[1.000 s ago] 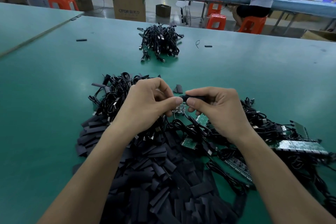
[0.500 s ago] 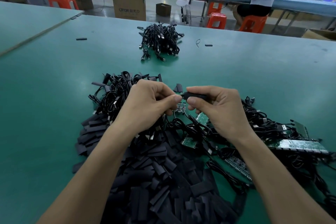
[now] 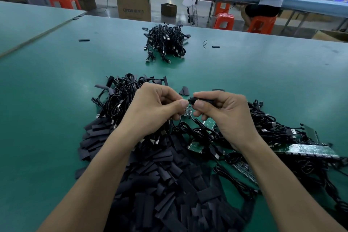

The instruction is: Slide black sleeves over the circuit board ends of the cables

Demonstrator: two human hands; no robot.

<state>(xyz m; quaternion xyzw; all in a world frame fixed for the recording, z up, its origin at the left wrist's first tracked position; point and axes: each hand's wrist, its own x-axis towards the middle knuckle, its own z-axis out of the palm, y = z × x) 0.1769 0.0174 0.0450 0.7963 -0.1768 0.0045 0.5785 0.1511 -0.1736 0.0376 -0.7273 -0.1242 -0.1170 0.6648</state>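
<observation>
My right hand (image 3: 224,117) pinches a black sleeve (image 3: 204,100) between thumb and fingers, held level above the table. My left hand (image 3: 154,111) meets it from the left, its thumb and fingers pinching the cable (image 3: 194,121) end at the sleeve's mouth; the board end itself is hidden. The black cable hangs down from between the hands. Below my forearms lies a big heap of flat black sleeves (image 3: 165,184). Green circuit boards (image 3: 305,149) with black cables lie tangled at the right.
A heap of black cables (image 3: 166,43) lies further back on the green table (image 3: 47,100). Another tangle of cables (image 3: 122,94) sits behind my left hand. Loose sleeves (image 3: 84,40) lie far left and right. A person sits at a bench behind, by orange stools and cardboard boxes.
Both hands have stayed together with only a slight shift; the sleeve in my right hand sits a little higher and more level than a second ago.
</observation>
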